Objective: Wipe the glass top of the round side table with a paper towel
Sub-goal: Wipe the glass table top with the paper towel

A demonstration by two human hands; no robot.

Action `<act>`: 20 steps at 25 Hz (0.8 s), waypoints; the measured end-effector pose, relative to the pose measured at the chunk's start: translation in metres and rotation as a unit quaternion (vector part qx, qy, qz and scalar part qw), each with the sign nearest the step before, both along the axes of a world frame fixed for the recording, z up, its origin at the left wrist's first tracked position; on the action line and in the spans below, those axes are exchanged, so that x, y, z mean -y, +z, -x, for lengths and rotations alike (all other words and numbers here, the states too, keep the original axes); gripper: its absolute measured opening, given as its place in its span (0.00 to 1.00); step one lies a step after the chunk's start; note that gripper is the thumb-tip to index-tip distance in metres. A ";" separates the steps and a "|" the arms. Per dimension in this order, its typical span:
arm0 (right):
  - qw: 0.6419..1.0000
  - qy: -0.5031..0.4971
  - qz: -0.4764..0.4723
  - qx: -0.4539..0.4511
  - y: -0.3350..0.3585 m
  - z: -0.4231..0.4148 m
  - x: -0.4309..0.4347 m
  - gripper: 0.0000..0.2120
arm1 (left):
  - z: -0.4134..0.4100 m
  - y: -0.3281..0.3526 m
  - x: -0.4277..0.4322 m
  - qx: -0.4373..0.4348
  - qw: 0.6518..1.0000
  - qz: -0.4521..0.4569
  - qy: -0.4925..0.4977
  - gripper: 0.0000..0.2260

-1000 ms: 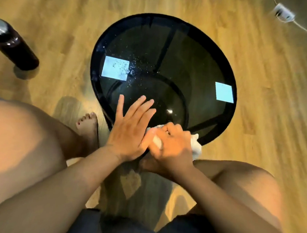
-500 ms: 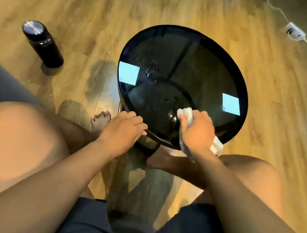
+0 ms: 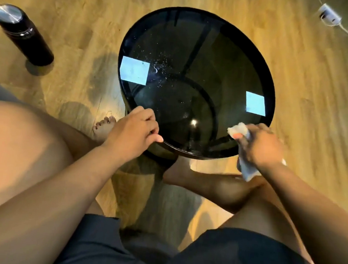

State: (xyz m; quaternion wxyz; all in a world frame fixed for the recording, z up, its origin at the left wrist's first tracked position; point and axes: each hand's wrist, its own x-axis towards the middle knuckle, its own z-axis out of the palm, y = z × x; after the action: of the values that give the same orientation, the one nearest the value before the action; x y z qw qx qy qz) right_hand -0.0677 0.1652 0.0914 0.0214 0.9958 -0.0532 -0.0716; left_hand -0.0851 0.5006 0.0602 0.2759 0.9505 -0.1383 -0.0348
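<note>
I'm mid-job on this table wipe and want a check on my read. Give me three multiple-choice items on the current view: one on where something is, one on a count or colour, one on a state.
1. Where does the black bottle stand?
A. on the glass top
B. on the floor, left of the table
C. in the person's lap

2. How many pale square reflections show on the glass top?
A. two
B. none
C. four

3. What is the right hand doing?
A. resting empty
B. gripping the bottle
C. holding the paper towel

Answers: 1 B, it stands upright on the wood floor; 2 A, one sits left, one right; 3 C, white towel sticks out at the table's near right edge.
</note>
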 end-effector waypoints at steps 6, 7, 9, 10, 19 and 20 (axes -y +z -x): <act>0.999 -0.004 -0.040 0.000 0.005 0.034 -0.052 0.15 | -0.003 -0.002 -0.006 0.023 1.000 0.008 -0.015 0.13; 0.998 0.027 -0.054 0.003 0.000 0.050 -0.083 0.15 | -0.003 -0.002 -0.006 0.013 1.000 0.018 -0.012 0.15; 0.993 0.064 -0.099 0.022 -0.009 0.058 -0.147 0.15 | -0.003 0.001 -0.006 -0.022 0.997 0.067 0.004 0.18; 0.989 0.074 -0.124 0.028 -0.011 0.050 -0.175 0.15 | -0.003 0.004 -0.007 -0.036 0.993 0.106 0.031 0.19; 0.999 0.038 -0.008 0.008 0.002 0.016 -0.022 0.22 | 0.002 0.002 0.021 -0.019 0.998 -0.017 -0.062 0.10; 1.000 -0.027 0.008 -0.003 0.005 -0.004 0.006 0.23 | 0.004 -0.001 0.025 -0.006 0.997 -0.025 -0.079 0.11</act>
State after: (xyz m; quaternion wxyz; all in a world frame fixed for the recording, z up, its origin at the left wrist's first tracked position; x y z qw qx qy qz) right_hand -0.0640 0.1589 0.0962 0.0273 0.9935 -0.0808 -0.0749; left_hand -0.0888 0.4757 0.0596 0.2494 0.9429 -0.2107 -0.0659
